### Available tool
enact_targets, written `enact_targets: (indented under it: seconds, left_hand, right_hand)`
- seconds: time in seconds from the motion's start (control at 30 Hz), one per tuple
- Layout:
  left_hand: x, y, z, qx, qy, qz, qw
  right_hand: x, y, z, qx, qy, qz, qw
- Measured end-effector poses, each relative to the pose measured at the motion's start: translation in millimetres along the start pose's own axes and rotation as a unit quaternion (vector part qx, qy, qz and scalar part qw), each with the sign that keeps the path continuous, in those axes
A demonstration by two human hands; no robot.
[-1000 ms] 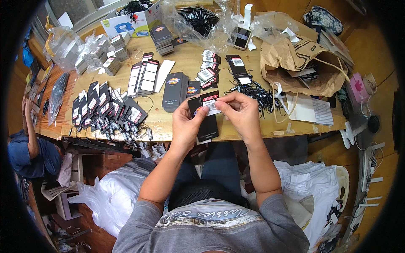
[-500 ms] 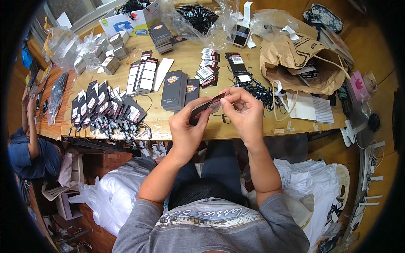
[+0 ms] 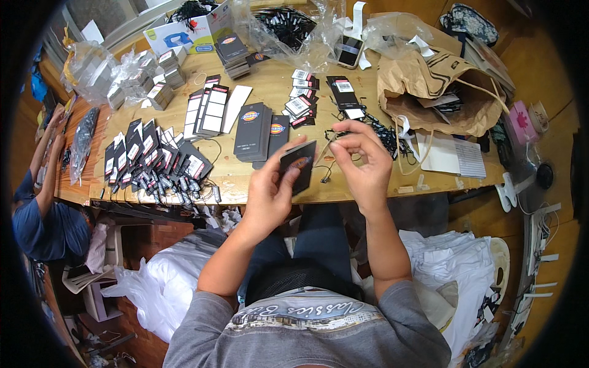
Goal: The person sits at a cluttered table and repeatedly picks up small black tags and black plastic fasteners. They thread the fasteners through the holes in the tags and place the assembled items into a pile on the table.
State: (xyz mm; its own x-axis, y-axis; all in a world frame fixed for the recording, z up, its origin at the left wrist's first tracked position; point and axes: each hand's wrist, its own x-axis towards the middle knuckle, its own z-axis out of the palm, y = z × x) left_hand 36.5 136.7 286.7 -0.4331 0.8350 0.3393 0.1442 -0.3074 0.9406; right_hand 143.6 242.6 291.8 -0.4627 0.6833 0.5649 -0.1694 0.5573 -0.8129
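Upr ctr: phone (image 3: 350, 53) by a white paper strip (image 3: 358, 18). Upr R: brown paper bag (image 3: 402, 89), mouth open, w/ patterned pouch (image 3: 470, 26) beyond; pink box (image 3: 521, 126) near R edge. Below bag, open notebook (image 3: 438, 156). Upr L: carton (image 3: 161, 35) w/ pic of a blue iron (image 3: 178, 38). Lwr L: white plastic bag (image 3: 162, 294); lwr R: white cloth pile (image 3: 451, 270). Far L: co-worker (image 3: 46, 199) in blue top (image 3: 52, 232).

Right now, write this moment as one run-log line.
left hand: holds black tag | right hand: pinched near dark cord | paper bag: on table
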Motion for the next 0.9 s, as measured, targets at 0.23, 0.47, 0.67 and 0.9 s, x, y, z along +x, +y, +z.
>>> enact_targets:
  seconds: [0.23, 0.47, 0.67, 0.9]
  left_hand:
    - [-0.5, -1.6, 1.9, 0.074, 0.083, 0.046, 0.993]
    - [-2.4, 3.9, 6.6, 0.144, 0.089, 0.095, 0.981]
    - [-1.8, 7.6, 2.8, 0.272, 0.045, 0.154, 0.949]
    - [9.1, 6.7, -9.1, 0.187, 0.005, 0.159, 0.969]
  right_hand:
    - [-4.6, -14.2, 3.2, -0.100, 0.006, -0.123, 0.987]
    - [-5.9, -15.2, 5.6, -0.100, 0.015, -0.125, 0.987]
    - [-5.8, -14.0, 6.7, -0.107, -0.002, -0.118, 0.987]
    - [-7.0, -11.7, 6.6, -0.108, 0.055, -0.114, 0.986]
